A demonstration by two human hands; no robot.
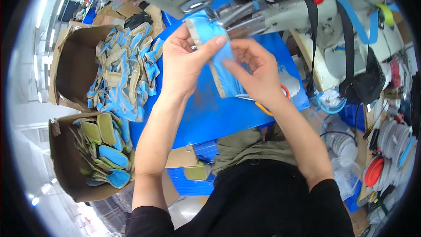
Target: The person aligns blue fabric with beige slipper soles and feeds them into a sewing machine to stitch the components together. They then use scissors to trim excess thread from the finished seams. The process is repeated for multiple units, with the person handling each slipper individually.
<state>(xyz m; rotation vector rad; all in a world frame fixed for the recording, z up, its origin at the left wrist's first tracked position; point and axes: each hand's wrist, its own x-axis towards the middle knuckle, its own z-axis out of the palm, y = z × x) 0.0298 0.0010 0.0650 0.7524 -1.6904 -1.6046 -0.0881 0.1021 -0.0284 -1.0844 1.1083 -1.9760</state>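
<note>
Under the needle area of a sewing machine I hold a light blue fabric piece with beige edging. My left hand pinches its left side, thumb on top and fingers behind. At its right edge my right hand grips it between thumb and curled fingers, somewhat blurred. The upper end of the piece lies close to the machine's metal parts; whether it is under the presser foot I cannot tell. Scissors with orange handles lie on the blue tabletop, partly behind my right wrist.
At the left, a cardboard box stands beside a heap of blue and beige strips. A nearer box holds several green and blue padded pieces. Black straps and a blue strip hang at the right, near stacked reels.
</note>
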